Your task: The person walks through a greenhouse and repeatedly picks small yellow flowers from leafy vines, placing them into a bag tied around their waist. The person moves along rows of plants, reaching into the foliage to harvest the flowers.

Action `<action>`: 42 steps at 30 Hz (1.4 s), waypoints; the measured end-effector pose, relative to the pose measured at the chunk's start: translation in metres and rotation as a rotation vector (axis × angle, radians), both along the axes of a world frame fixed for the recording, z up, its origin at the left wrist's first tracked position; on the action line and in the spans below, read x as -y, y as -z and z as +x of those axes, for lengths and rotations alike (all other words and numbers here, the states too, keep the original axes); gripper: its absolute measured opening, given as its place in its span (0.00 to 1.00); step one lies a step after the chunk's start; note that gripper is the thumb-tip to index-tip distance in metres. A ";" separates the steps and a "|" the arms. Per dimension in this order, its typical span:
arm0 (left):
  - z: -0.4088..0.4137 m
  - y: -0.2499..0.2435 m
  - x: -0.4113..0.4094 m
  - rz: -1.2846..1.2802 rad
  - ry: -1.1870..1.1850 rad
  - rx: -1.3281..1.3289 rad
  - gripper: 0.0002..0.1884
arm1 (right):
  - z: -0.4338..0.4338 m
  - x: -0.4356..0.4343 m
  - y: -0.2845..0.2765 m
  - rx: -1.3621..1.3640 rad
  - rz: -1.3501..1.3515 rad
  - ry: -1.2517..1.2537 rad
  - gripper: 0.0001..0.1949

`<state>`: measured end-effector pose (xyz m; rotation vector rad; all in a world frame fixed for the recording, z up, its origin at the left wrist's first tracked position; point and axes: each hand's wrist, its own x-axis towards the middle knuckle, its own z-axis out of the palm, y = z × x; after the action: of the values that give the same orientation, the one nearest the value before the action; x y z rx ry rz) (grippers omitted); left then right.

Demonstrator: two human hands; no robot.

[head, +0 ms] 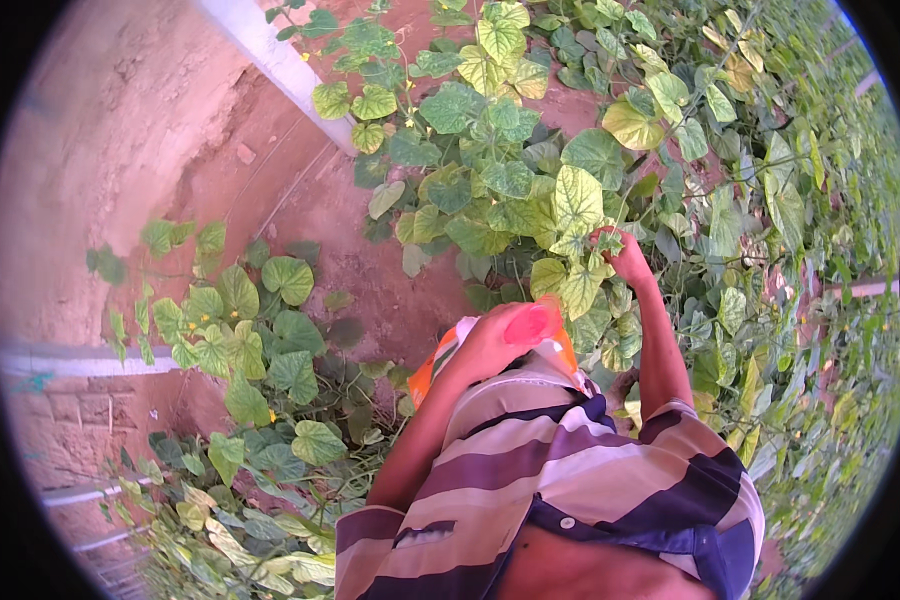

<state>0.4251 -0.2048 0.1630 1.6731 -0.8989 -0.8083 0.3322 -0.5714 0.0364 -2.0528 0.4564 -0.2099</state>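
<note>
My left hand (499, 337) is in front of my waist, curled around a bright pink-red rounded thing (529, 324). Motion blurs that thing, so its exact kind is unclear. Just behind the hand, an orange and white plastic bag (424, 375) hangs at my waist, partly covered by my forearm and shirt. Farther forward and to the right, my right hand (627, 257) reaches into a leafy cucumber vine (529, 214). Its fingers are curled at a small green leaf (610, 241), which hides part of the fingertips. Large yellowing leaves (579, 196) sit just left of this hand.
Dense vines (780, 187) fill the right side. Another clump of vines (285, 352) with small yellow flowers grows at left. Reddish bare soil (390, 281) lies between them. Pale posts (277, 64) and a low white bar (82, 362) stand along the left.
</note>
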 end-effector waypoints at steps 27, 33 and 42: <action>-0.025 0.159 0.059 0.085 -0.120 0.022 0.31 | 0.019 -0.055 -0.028 -0.124 1.232 0.143 0.14; -0.021 0.164 0.069 0.211 -0.211 -0.119 0.29 | 0.027 -0.065 -0.017 -0.088 0.984 0.233 0.07; -0.014 0.141 0.085 0.195 -0.221 -0.073 0.34 | 0.026 -0.066 -0.011 -0.058 0.547 0.200 0.06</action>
<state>0.4108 -0.2893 0.0223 1.8612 -0.5869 -0.8196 0.3580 -0.5051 0.0471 -1.4815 0.6734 -0.1264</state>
